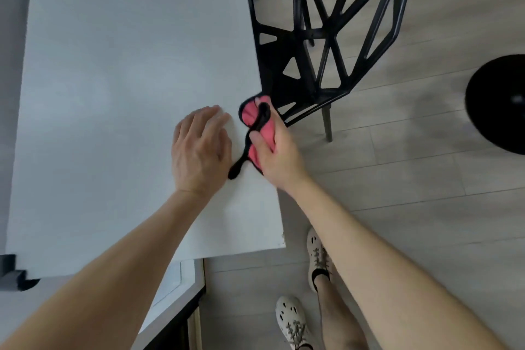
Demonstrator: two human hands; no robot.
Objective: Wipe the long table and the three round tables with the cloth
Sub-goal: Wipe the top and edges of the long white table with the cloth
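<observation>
Now I'm on the long bench (113, 79), wiping barely begun. My right hand (279, 150) grips the bunched cloth (255, 118) at the bench's right edge. My left hand (199, 148) lies flat beside it, fingers straight. Next, I judge, I flatten the cloth and sweep leftward.

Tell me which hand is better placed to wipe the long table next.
The right hand: it grips the pink cloth at the long table edge. The left hand lies flat on the table, holding nothing.
</observation>
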